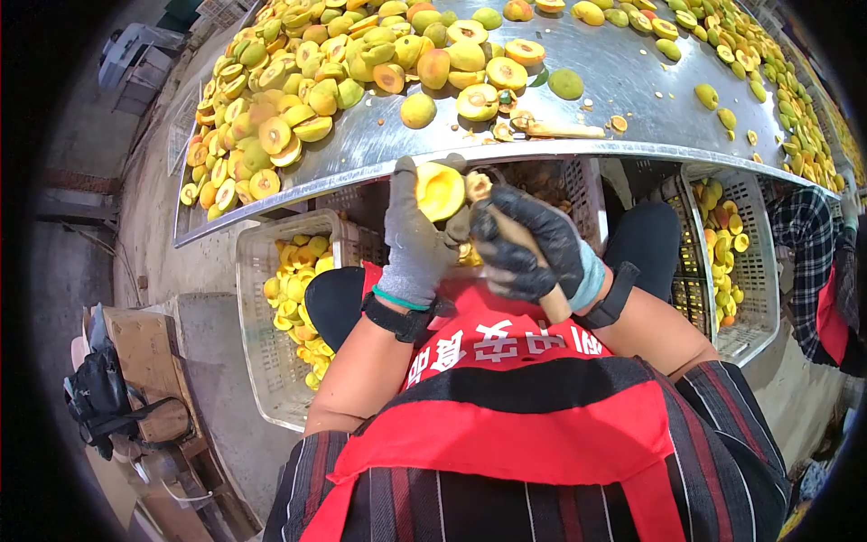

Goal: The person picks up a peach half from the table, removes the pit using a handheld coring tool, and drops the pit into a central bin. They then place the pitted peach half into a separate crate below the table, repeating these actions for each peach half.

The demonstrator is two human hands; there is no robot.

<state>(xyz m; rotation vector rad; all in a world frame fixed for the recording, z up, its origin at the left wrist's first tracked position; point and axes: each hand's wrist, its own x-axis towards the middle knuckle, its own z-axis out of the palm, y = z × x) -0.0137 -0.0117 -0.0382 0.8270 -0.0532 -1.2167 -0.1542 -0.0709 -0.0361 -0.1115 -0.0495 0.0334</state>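
Note:
My left hand (pixel 417 230), in a grey glove, is closed around a yellow peach half (pixel 440 191), its hollowed cut face turned up. In its dark glove, my right hand (pixel 533 239) grips a wooden-handled pitting tool (pixel 553 303). A brown peach pit (pixel 478 186) shows at the tool's upper end, right beside the peach half. The tool's working tip is hidden. Just beyond both hands runs the metal table (pixel 623 90), with a large heap of cut peaches (pixel 298 99) on its left part.
A second wooden-handled tool (pixel 564 131) lies near the table's edge among pit scraps. A crate (pixel 257 361) of yellow halves stands at my left, another crate (pixel 754 298) at right. A co-worker's plaid sleeve (pixel 802 239) shows far right. Cardboard (pixel 144 361) and a black bag (pixel 95 388) sit left.

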